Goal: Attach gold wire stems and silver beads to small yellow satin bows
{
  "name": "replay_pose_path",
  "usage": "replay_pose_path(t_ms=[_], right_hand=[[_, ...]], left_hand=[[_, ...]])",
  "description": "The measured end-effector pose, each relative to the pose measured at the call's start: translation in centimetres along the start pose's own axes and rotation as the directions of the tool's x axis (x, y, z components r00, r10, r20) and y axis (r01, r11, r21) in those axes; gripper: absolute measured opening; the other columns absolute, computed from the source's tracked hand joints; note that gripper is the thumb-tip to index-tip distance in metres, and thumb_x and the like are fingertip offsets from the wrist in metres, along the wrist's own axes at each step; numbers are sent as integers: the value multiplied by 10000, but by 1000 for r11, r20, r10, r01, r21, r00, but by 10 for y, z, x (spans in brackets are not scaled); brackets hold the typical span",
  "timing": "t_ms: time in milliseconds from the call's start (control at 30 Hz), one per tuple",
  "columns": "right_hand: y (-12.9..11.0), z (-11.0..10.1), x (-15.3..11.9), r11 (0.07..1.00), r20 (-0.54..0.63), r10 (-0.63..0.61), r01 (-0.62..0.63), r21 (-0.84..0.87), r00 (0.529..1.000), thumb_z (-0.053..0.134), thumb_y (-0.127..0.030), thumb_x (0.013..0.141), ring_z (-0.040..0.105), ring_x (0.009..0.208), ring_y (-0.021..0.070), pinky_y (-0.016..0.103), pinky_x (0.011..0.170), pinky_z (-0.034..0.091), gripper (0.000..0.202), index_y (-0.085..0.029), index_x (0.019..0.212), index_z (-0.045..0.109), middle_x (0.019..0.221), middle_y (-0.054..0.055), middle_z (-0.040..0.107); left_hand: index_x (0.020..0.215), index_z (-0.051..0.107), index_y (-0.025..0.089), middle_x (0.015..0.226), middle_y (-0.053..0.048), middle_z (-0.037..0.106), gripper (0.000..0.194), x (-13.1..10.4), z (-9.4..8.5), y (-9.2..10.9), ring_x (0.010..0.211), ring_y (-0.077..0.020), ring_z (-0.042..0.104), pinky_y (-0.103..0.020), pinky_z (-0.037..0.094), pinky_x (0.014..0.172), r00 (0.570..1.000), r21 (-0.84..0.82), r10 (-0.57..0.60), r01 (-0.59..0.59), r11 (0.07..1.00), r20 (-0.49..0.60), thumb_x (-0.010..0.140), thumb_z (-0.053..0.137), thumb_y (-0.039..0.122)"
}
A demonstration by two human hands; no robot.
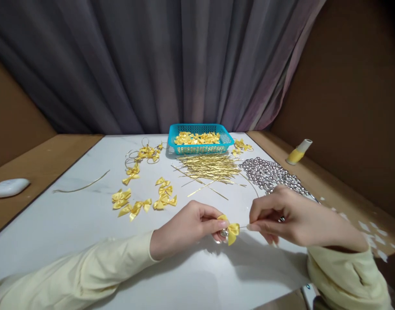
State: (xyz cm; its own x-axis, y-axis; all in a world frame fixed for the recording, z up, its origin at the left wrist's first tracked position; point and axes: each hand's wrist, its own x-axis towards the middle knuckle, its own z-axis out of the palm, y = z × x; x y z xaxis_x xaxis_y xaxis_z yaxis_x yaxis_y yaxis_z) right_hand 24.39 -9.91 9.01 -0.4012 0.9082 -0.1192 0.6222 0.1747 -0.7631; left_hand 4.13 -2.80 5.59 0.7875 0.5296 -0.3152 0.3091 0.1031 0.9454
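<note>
Near the front middle of the table, my left hand [197,221] pinches a yellow satin ribbon bow [232,232]. A shiny silver bead [223,233] sits against the bow, under the thumb. From the bow's right side runs a thin wire or cord [243,227], drawn out straight. Its other end is between the thumb and forefinger of my right hand [281,215]. Something small and silvery shows among the curled fingers of that hand, too small to make out. Just beyond the right hand lies a spread of silver beads [271,172].
A blue plastic basket [200,149] of yellow bows stands at the back. Before it lie gold twist ties [210,168]. Several bows [165,193] and a looped cluster [149,153] are at left, with a single strand [84,188]. A yellow-white tube [299,151] stands right; a white object [9,188] lies left.
</note>
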Motion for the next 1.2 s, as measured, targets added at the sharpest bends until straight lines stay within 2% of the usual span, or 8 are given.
replay_pose_path(t_ms=[133,667,900,1100,1200], right_hand=[[-1,4,5,998,19,3,-2,-66,1000,521,-184,791,493,401,82,175,392,343,146,-142,687,614,481,14,598],[3,11,17,999,41,46,-45,-18,998,503,-115,750,455,410,81,176,423,342,115,-136,706,608,473,-8,552],[4,9,19,997,29,65,-66,28,997,554,-212,780,453,393,69,159,415,350,85,-142,735,568,443,-37,497],[8,2,13,988,43,27,-33,152,999,490,-232,846,451,412,57,155,405,373,87,-159,874,529,603,-9,565],[12,-2,10,993,52,-37,30,118,998,443,-174,864,525,491,71,174,497,432,126,-149,906,559,695,23,598]], left_hand=[[714,682,123,662,-29,654,207,-1,1,-1,629,-125,567,-227,434,631,1000,44,20,-19,999,-8,778,542,262],[694,661,114,666,-32,645,227,-1,1,-3,610,-115,549,-215,425,608,999,70,45,-45,997,-5,792,507,248],[699,655,100,653,-27,622,228,0,0,-5,604,-110,531,-219,418,604,999,86,27,-26,996,-17,792,521,258],[722,649,93,664,-34,614,238,2,-2,-10,623,-118,533,-225,409,602,999,81,48,-46,996,-17,799,515,273],[700,645,91,642,-31,605,240,3,-2,-10,607,-114,527,-219,395,586,998,103,50,-47,994,-30,799,517,268]])
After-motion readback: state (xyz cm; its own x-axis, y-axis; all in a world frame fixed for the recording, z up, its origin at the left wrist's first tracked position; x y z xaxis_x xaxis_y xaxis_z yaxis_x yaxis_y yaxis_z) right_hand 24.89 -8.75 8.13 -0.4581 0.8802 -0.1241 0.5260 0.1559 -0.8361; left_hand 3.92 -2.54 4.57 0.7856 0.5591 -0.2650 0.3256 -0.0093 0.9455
